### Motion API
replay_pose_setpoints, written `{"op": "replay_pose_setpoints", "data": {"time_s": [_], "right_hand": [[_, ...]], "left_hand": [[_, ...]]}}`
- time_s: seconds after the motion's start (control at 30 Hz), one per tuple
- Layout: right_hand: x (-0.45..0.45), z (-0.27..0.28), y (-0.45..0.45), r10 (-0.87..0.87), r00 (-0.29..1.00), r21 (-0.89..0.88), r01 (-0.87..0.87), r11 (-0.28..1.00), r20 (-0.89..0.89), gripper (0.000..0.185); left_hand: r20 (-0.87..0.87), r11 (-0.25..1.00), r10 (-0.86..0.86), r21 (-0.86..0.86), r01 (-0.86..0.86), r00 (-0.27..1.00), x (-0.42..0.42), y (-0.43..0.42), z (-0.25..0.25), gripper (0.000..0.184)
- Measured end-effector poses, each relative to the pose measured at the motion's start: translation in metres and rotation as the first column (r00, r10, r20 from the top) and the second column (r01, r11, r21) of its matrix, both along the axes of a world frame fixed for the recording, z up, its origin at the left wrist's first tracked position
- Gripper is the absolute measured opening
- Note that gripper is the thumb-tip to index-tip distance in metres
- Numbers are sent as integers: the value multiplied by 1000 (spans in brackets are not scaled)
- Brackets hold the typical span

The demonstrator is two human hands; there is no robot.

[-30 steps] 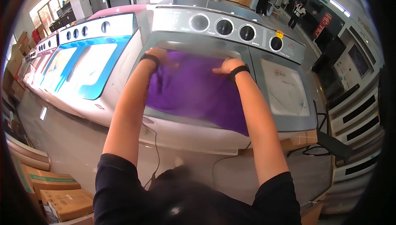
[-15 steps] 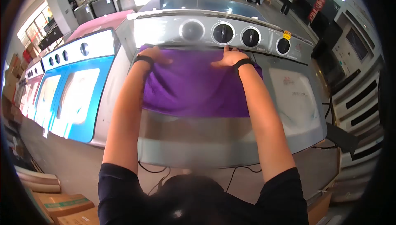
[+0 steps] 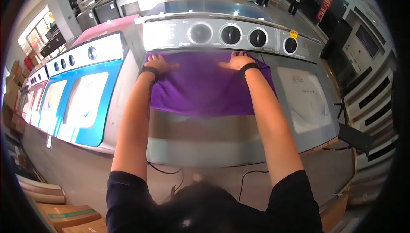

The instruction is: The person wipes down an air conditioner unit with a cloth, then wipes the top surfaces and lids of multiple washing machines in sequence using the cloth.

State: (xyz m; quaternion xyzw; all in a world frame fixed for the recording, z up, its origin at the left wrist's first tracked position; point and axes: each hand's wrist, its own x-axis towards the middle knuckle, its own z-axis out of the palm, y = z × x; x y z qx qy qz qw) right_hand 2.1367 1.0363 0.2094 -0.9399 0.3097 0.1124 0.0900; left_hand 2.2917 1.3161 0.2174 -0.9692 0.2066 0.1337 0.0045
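A purple cloth (image 3: 205, 85) lies spread over the back part of the grey washing machine's lid (image 3: 205, 141), just below its control panel (image 3: 171, 34). On the cloth's upper left part rests my left hand (image 3: 161, 64), palm down, with its fingers apart and the thumb pointing inward. My right hand (image 3: 237, 62) presses flat near the upper right part, fingers spread, thumb toward the middle. Black bands circle both wrists. The cloth's lower edge is roughly straight across the lid.
A blue-topped washing machine (image 3: 109, 89) stands at the left. Cardboard boxes (image 3: 70, 213) sit on the floor at the lower left. Black cables (image 3: 243, 181) hang below the front edge. A dark bracket (image 3: 356, 138) juts out at the right. People stand far behind.
Both hands and the cloth have moved back toward the control panel since the earliest frame, baring the front of the lid. Over the last half second they shift only slightly.
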Motion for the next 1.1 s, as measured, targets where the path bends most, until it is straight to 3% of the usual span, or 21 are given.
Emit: {"op": "replay_pose_setpoints", "data": {"time_s": [0.07, 0.2, 0.3, 0.37, 0.43, 0.67, 0.77, 0.83, 0.97, 1.07, 1.1], "right_hand": [[-16, 5, 15, 24, 999, -17, -25, 1000, -48, 106], [-48, 18, 46, 181, 972, -23, -186, 982, -147, 103], [-81, 21, 67, 221, 957, -28, -230, 973, -186, 102], [-96, 8, 77, 233, 951, -18, -241, 970, -205, 103], [-124, 13, 96, 210, 962, 36, -207, 978, -175, 102], [-205, 6, 137, 213, 975, 21, -212, 977, -63, 101], [-237, 7, 157, 193, 979, 54, -190, 980, -61, 102], [-257, 11, 170, 170, 983, 118, -161, 980, -72, 103], [-289, 5, 186, 186, 982, 37, -185, 982, -35, 107], [-306, 9, 195, 189, 980, 49, -186, 981, -58, 109], [-307, 10, 197, 177, 983, 83, -173, 981, -43, 109]], "left_hand": [[-30, 996, -27, 83, 29, 999, -22, 20, 13, 117], [45, 999, -39, 32, 38, 998, -79, 62, 27, 99], [-76, 996, -39, 72, 45, 996, -109, 80, 30, 100], [5, 998, -5, 58, 5, 1000, -132, 94, 18, 98], [91, 996, 38, 81, -46, 995, -153, 106, 12, 99], [10, 993, 39, 115, -40, 999, -239, 146, 23, 110], [96, 996, 84, -44, -81, 992, -250, 168, -6, 104], [65, 999, 49, -7, -49, 997, -258, 178, -8, 107], [61, 1000, 18, -14, -17, 998, -279, 190, -8, 110], [191, 994, -40, 105, 20, 981, -295, 192, -5, 104], [88, 995, -60, 85, 53, 994, -299, 190, 7, 100]]}}
